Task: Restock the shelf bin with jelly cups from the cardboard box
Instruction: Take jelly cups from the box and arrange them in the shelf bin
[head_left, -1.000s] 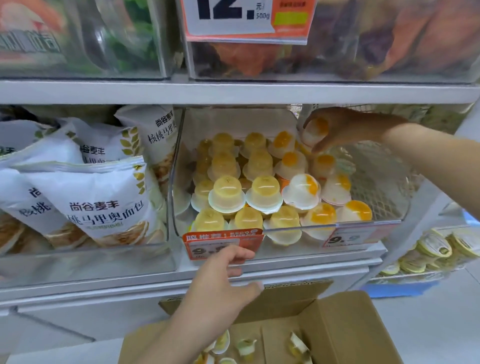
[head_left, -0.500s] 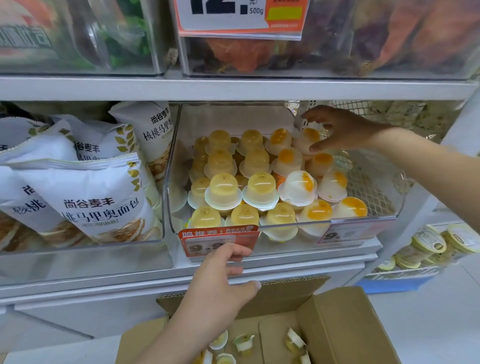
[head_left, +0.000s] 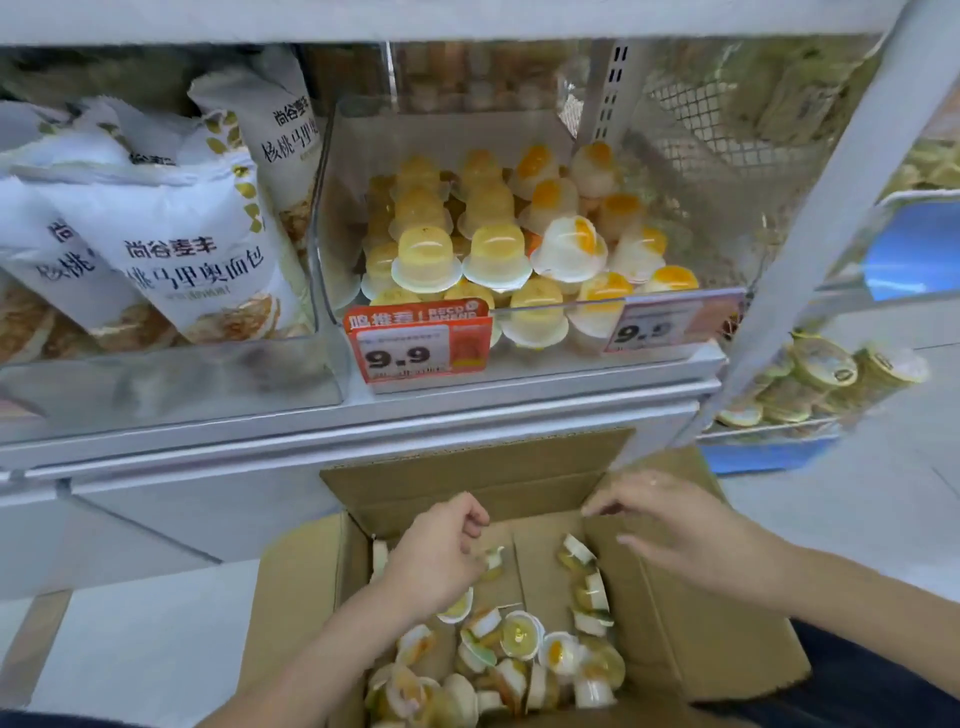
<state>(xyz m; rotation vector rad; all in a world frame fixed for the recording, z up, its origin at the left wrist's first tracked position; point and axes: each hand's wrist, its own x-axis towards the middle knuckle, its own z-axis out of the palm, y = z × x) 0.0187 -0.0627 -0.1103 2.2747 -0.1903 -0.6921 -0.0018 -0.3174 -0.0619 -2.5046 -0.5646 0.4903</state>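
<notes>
Loose cups (head_left: 519, 654) lie heaped in the near end of the box (head_left: 727, 623). Above them the left hand (head_left: 436, 556) dips in, fingers (head_left: 475, 519) curled near one cup; whether they grip it cannot be told. The right hand (head_left: 691, 535) hovers over the box's right wall, fingers spread, holding nothing. Beyond, the bin (head_left: 519, 322) on the shelf stands stacked high with cups. The risk: another cup set on that pile could topple the stack over the bin's low front wall.

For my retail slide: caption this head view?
Both hands, left hand and right hand, reach into the cardboard box of jelly cups below the stocked shelf bin.
</notes>
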